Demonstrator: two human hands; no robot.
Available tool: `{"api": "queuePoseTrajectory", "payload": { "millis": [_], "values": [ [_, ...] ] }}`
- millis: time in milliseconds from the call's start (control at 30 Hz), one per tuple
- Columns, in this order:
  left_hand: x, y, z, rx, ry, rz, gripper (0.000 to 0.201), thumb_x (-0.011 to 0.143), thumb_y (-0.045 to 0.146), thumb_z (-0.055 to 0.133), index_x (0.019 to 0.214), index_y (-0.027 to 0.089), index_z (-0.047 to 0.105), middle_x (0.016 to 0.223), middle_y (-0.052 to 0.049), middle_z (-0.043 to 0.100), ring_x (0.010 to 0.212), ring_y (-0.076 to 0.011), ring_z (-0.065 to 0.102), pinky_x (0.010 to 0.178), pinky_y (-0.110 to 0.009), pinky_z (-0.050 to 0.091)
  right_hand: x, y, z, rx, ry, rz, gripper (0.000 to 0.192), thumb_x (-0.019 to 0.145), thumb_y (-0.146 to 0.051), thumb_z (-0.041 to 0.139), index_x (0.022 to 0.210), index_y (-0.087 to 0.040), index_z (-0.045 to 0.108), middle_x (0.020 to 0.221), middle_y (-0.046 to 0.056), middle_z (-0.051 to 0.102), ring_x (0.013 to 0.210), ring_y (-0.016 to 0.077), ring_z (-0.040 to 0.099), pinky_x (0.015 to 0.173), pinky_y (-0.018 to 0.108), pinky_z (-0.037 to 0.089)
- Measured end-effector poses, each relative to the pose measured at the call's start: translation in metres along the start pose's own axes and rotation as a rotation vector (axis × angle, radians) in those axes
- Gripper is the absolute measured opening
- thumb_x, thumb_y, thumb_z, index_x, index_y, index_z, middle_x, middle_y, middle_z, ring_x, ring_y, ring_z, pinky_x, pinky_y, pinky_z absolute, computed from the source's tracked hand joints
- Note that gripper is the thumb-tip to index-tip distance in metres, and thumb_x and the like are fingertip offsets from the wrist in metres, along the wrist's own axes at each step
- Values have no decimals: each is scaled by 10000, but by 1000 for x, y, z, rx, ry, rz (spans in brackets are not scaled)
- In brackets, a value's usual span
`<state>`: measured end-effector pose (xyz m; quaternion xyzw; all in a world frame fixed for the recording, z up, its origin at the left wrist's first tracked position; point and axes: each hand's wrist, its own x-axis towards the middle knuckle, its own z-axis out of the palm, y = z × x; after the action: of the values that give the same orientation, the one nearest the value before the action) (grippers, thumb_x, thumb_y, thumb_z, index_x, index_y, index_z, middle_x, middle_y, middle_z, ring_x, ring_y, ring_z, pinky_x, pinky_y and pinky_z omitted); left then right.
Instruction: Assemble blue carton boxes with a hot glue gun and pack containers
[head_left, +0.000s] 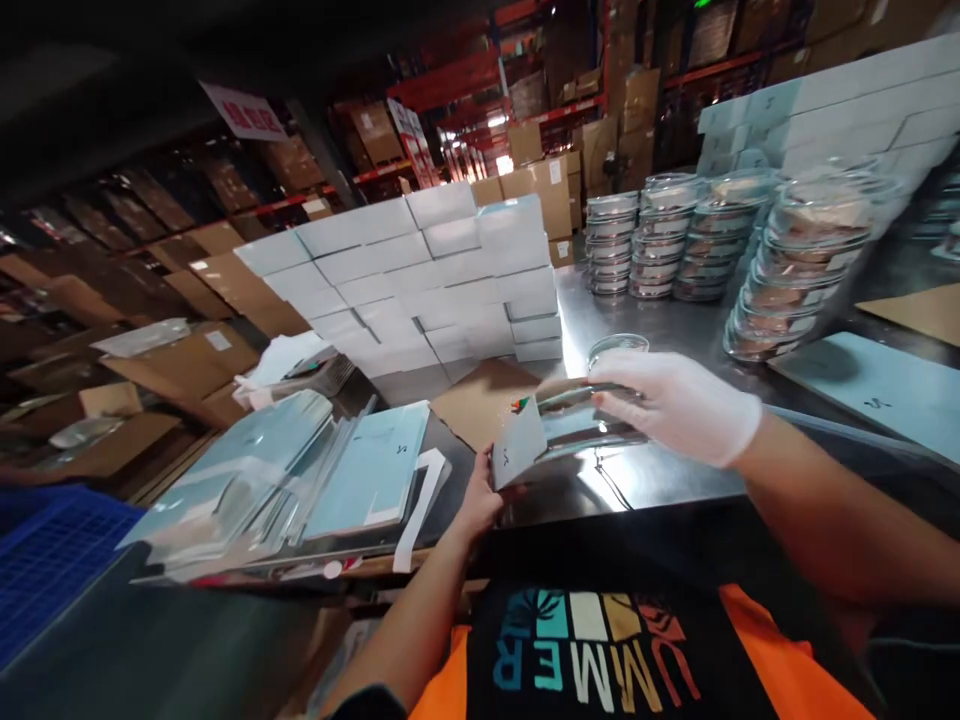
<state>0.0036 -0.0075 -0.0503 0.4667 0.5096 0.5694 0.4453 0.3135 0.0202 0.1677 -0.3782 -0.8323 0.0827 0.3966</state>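
A small white box (523, 447) with a dark mark on its side is held from its near left edge by my bare left hand (484, 498); its fingers are closed on it. My right hand (671, 405), in a white glove, grips a clear round container (574, 425) at its right side. The container's left end meets the box; blur hides whether it is partly inside. Just behind the glove stands another clear round container (616, 347), partly covered. A brown cardboard sheet (480, 400) lies beyond my left hand.
White boxes (442, 270) form a wall at the back. Clear round containers (799, 265) stand in tall stacks on the right of the metal table (675, 480). Pale blue flat pieces (367, 470) lie left, another pale blue sheet (885, 390) right. A blue crate (67, 550) is far left.
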Motion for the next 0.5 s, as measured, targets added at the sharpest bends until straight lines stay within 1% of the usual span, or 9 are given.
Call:
{"api": "queuePoseTrajectory", "payload": {
  "millis": [100,167,200,267,300,400,433,467,500],
  "values": [
    [-1,-6,-8,48,31,4,944,420,283,1070,1254,216,633,1219,-96,714,1251,-342,656,1146,-477,492,-2,7,41,-39,123,-45,336,1003,-274,496,1193,-261,773,1196,92,786,1154,300,743,1047,472,587],
    [-1,-8,-12,78,53,1,874,404,260,1081,1179,195,682,1179,-104,720,1278,-380,632,1169,-521,475,-12,17,62,33,276,11,373,1042,-315,461,1305,-250,717,1301,111,764,1226,303,727,1106,487,563],
    [-2,-8,-14,90,60,-2,842,399,254,1086,1145,188,701,1155,-108,725,1281,-397,626,1171,-543,473,-19,23,71,92,311,41,387,1051,-371,479,1350,-241,689,1331,121,757,1235,308,725,1109,490,563],
    [-5,-7,-13,97,54,-5,861,410,273,1093,1176,194,708,1148,-115,737,1266,-405,637,1158,-563,490,-31,32,93,217,283,84,503,1033,-506,551,1442,-225,628,1411,149,728,1281,325,707,1106,495,568],
    [-7,-5,-12,82,41,9,918,442,305,1093,1259,207,687,1183,-120,739,1260,-393,649,1154,-560,500,-36,35,104,277,233,94,588,1009,-562,589,1486,-218,596,1466,163,700,1325,334,686,1118,503,562],
    [-12,5,-7,-2,48,163,1091,621,492,1034,1544,278,491,1424,-145,672,1345,-339,632,1202,-526,473,-41,35,139,449,110,128,763,928,-641,685,1549,-220,551,1598,181,605,1454,358,596,1202,544,502],
    [-12,10,-6,-11,72,234,1057,681,564,991,1562,290,474,1483,-148,638,1403,-332,598,1232,-515,443,-39,33,148,514,97,151,781,896,-655,716,1533,-227,570,1604,175,599,1471,364,579,1219,549,486],
    [-12,16,-4,2,102,301,971,719,630,951,1521,285,528,1492,-147,630,1445,-337,563,1254,-506,414,-36,31,157,577,97,179,762,880,-670,725,1492,-231,606,1573,167,625,1459,367,588,1211,544,494],
    [-10,22,-3,34,131,356,864,728,689,921,1421,269,621,1438,-145,659,1450,-352,552,1254,-497,407,-31,29,164,628,104,214,704,887,-683,704,1426,-234,650,1502,157,675,1413,364,622,1174,530,526]
  ]
}}
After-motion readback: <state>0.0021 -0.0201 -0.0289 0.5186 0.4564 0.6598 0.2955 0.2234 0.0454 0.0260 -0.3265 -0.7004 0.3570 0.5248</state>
